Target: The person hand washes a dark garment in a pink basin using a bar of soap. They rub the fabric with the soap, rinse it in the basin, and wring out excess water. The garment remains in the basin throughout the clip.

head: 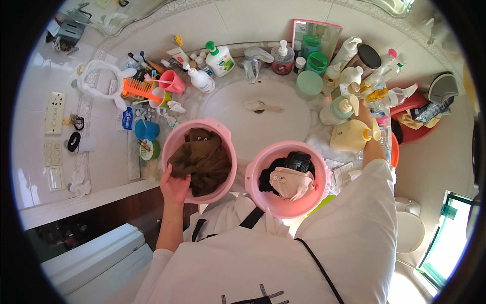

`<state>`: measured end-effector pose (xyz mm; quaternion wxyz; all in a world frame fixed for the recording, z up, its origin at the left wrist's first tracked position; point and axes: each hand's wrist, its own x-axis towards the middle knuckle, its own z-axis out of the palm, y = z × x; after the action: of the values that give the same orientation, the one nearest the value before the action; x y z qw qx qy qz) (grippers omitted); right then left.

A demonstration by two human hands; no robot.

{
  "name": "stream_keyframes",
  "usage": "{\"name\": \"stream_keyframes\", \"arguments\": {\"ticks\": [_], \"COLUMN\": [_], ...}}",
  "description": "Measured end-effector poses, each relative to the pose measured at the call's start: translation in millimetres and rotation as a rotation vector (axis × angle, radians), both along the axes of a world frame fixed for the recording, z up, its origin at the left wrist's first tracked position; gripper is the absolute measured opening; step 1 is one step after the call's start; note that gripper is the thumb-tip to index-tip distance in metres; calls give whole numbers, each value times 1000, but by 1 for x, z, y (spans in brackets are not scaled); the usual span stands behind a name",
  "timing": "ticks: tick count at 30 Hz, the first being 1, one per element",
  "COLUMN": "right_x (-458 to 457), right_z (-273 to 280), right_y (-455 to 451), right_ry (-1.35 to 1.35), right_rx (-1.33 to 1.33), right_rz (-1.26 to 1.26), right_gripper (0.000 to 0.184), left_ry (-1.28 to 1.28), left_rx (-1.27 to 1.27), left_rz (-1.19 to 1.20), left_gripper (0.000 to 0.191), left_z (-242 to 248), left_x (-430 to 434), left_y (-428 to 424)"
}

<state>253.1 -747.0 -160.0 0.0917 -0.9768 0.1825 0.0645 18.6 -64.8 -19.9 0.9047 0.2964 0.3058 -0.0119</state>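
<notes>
A brown buttoned garment [199, 159] lies bunched in the left pink plastic basin [231, 152]. My left hand [175, 186] is at this basin's near left rim, gripping an edge of the cloth, some fingers hidden by it. The right pink basin [303, 207] holds a light pink garment [290, 182] with black cloth [267, 176] and a shiny black item [298, 161]. Far to the right, my right hand [365, 114] reaches among bottles, beside a pale green pump bottle [336, 111] and a yellow pump bottle [349, 136]. Its fingers are mostly hidden.
Behind the basins is a white sink [228, 110] with a wooden-handled brush [265, 108] in it, below a faucet [253, 64]. Bottles, cups [175, 81] and an orange comb [138, 89] crowd the marble counter. A pink-framed mirror [317, 36] leans against the tiled wall.
</notes>
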Motion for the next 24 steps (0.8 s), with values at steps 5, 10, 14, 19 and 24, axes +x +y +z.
{"name": "stream_keyframes", "arguments": {"ticks": [5,10,14,19,24], "right_x": [-2,3,1,-51,-147], "right_z": [-25,-55,-41,78,221], "right_y": [-13,-33,-56,-49,46], "right_ry": [-100,-160,-582,-523,-759], "right_rx": [106,228,308,961,1257], "right_rz": [100,51,326,-266,-227], "right_gripper": [66,75,70,44,57], "left_ry": [38,55,14,-81,-30], "left_rx": [10,21,81,46,-98], "left_rz": [28,26,69,-45,-228], "left_gripper": [34,33,38,40,36], "left_z": [1,1,1,6,13], "left_x": [1,2,4,8,11], "left_y": [2,0,-4,3,5]}}
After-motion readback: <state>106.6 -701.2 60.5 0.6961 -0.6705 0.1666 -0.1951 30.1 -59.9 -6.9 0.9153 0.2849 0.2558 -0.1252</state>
